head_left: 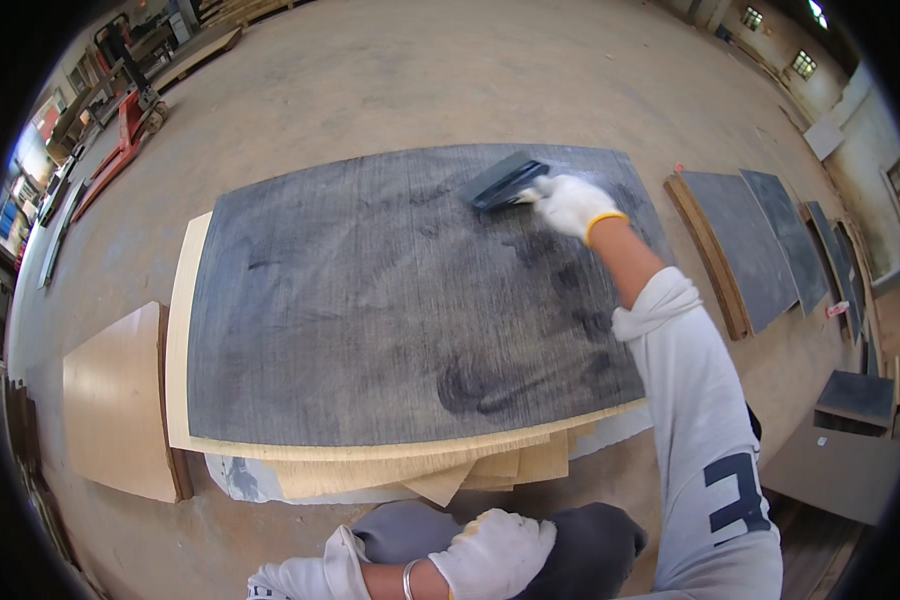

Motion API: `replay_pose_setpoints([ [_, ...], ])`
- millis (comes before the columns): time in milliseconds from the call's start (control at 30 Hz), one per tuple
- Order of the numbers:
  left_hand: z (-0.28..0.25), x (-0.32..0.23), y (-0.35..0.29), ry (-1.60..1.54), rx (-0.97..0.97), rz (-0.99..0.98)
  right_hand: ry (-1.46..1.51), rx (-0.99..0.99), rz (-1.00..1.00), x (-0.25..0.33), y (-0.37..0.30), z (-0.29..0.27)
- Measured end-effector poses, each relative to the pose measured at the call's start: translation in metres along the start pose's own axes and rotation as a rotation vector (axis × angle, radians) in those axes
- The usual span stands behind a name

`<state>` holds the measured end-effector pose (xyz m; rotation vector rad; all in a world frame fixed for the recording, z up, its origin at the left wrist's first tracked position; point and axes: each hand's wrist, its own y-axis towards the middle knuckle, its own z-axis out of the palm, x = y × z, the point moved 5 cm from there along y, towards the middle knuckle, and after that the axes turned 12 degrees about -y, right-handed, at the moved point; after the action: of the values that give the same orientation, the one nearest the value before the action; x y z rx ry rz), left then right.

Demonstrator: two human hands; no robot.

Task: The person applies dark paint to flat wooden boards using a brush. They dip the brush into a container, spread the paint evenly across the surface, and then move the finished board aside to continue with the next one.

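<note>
My right hand (570, 205), in a white glove with a yellow cuff, grips a wide, dark, flat-edged hand tool (505, 185); motion blur hides whether it is a brush or a scraper. The tool is at the far right part of a large dark grey sheet (370, 300) with streaks and darker smudges on its surface. Close to my body, my left hand (498, 555), also gloved in white, rests on my knees with its fingers curled in. Nothing shows in it. Beneath the grey sheet lie pale wooden sheets (370, 470), their edges sticking out unevenly at the near side.
A stack of pale boards (120, 405) stands to the left. On the right are dark grey panels in stacks (740, 235), with a brown board (835, 465) nearer me. A red pallet truck (120, 150) is at the far left on the concrete floor (450, 80).
</note>
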<state>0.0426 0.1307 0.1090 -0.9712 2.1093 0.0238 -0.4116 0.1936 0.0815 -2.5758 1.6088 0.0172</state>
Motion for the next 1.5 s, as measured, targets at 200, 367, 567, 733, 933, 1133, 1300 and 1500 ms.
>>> replay_pose_setpoints([
  [200,0.001,0.003,-0.017,-0.003,-0.042,-0.036,-0.087,0.147,-0.338,0.133,-0.166,-0.018],
  [367,-0.015,-0.005,-0.027,0.089,0.017,0.067,-0.239,0.21,0.156,-0.017,-0.239,-0.018],
  [567,0.002,-0.004,-0.022,0.074,0.025,0.185,-0.221,0.201,0.254,0.011,-0.325,0.013],
  [733,0.008,-0.007,-0.021,0.129,-0.024,0.209,-0.039,0.245,0.047,0.114,-0.326,-0.003],
  [933,0.002,-0.011,-0.012,0.182,0.0,0.133,0.026,0.112,0.288,0.009,-0.231,0.005],
  [1133,-0.002,-0.019,-0.014,0.183,0.02,0.153,-0.044,0.176,0.347,-0.024,-0.307,0.007],
  [1300,0.0,-0.025,0.0,0.195,-0.003,0.234,-0.086,0.329,0.222,0.055,-0.384,-0.005],
  [1500,-0.003,-0.02,0.0,0.239,0.007,0.132,0.206,-0.066,0.54,-0.03,-0.449,-0.01],
])
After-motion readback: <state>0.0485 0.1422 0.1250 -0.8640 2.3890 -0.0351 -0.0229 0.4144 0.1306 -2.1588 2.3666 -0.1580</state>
